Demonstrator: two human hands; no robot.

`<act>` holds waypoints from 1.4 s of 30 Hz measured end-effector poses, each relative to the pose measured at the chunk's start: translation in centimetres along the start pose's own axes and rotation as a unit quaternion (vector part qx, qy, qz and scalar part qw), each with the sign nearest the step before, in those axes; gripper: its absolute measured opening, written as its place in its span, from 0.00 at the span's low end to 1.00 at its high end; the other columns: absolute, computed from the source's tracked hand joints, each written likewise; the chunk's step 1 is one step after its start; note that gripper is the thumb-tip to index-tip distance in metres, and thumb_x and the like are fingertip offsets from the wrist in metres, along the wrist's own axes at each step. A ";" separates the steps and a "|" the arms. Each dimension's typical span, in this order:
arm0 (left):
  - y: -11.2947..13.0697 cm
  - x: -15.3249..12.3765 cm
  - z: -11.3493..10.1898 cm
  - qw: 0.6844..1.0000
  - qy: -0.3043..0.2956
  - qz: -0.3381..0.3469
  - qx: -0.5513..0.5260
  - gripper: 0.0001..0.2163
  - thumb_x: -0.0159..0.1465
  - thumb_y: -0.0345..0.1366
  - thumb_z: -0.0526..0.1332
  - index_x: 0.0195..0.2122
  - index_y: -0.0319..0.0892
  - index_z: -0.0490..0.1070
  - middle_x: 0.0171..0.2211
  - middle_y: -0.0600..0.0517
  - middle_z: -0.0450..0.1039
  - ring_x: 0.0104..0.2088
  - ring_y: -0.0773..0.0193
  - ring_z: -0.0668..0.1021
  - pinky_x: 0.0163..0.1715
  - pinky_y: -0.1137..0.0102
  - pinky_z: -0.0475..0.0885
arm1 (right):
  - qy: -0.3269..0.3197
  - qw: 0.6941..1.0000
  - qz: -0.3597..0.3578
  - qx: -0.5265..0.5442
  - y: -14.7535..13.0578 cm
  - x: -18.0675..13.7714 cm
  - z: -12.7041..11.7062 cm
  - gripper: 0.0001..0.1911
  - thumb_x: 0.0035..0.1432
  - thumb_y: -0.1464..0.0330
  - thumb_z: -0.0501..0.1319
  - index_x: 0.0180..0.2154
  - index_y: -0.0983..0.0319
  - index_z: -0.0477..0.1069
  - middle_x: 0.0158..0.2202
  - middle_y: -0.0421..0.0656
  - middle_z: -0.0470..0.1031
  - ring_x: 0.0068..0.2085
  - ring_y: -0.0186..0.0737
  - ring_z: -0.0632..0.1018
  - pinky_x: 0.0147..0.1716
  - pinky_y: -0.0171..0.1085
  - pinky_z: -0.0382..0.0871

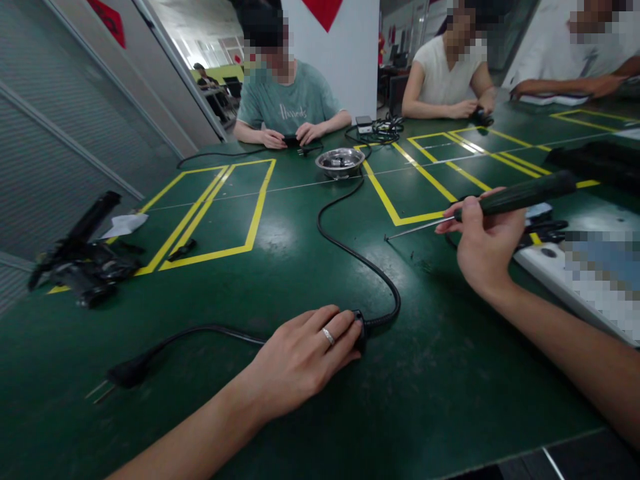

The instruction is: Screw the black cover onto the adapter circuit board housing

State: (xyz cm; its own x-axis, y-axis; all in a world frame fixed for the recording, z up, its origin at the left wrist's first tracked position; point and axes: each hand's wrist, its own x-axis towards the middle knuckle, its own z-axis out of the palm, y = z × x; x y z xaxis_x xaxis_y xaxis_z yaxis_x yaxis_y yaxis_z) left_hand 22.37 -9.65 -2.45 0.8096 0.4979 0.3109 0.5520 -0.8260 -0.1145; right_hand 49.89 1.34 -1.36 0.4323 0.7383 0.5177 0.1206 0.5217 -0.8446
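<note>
My left hand (307, 353), with a ring on one finger, is closed over a small black housing (361, 325) on a power cord, pressing it to the green table; most of the housing is hidden under the fingers. From it the cord (350, 251) curves away toward the far side, and its other end leads left to a two-pin plug (131, 372). My right hand (485, 250) grips a screwdriver (530, 192) by its dark handle, raised to the right of the housing. The shaft points left, with a tiny dark bit, perhaps a screw, at its tip.
A metal bowl (324, 171) with small parts stands mid-table. Black parts (95, 273) and a white paper (126, 225) lie at left. A white-edged device (555, 280) lies at right, beyond my right forearm. Across the table, people handle dark objects near coiled cables (383, 130).
</note>
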 end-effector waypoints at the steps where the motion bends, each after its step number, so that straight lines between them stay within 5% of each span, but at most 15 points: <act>1: 0.0 0.0 0.0 1.000 -0.001 -0.001 0.001 0.16 0.67 0.34 0.59 0.55 0.36 0.68 0.48 0.44 0.74 0.48 0.55 0.76 0.42 0.63 0.78 | -0.001 1.000 0.002 0.004 0.1 0.1 0.0 0.11 0.60 0.61 0.60 0.39 0.53 0.58 0.29 0.36 0.71 0.30 0.38 0.78 0.25 0.39 0.75; 10: 0.1 0.2 -0.1 1.000 0.003 -0.010 0.005 0.15 0.68 0.35 0.59 0.54 0.36 0.68 0.48 0.44 0.73 0.46 0.55 0.76 0.38 0.63 0.78 | 0.010 0.999 0.020 0.047 0.1 0.7 -0.3 0.08 0.61 0.64 0.59 0.39 0.55 0.59 0.27 0.35 0.71 0.23 0.35 0.75 0.23 0.38 0.75; 21: 0.1 0.2 0.1 1.000 -0.004 -0.028 -0.008 0.15 0.67 0.36 0.59 0.53 0.35 0.67 0.45 0.44 0.72 0.44 0.55 0.76 0.37 0.63 0.77 | -0.073 0.960 0.232 0.141 -1.4 -1.4 0.3 0.05 0.58 0.67 0.58 0.30 0.59 0.64 0.21 0.37 0.71 0.16 0.33 0.71 0.14 0.34 0.67; 42: 0.0 -0.1 0.3 0.997 -0.007 -0.052 -0.052 0.17 0.67 0.37 0.59 0.54 0.33 0.63 0.49 0.41 0.69 0.46 0.55 0.75 0.39 0.63 0.79 | -0.088 0.958 0.227 0.152 -1.6 -1.8 0.3 0.04 0.58 0.67 0.58 0.31 0.59 0.64 0.22 0.37 0.70 0.16 0.33 0.70 0.13 0.34 0.65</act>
State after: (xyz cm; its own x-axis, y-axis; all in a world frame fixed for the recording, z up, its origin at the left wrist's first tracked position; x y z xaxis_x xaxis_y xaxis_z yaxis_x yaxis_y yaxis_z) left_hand 22.35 -9.58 -2.80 0.7522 0.5849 0.3033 0.6095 -0.7926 0.0170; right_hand 48.65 -0.72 -0.87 0.2170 0.9655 0.1441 -0.3214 0.2101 -0.9233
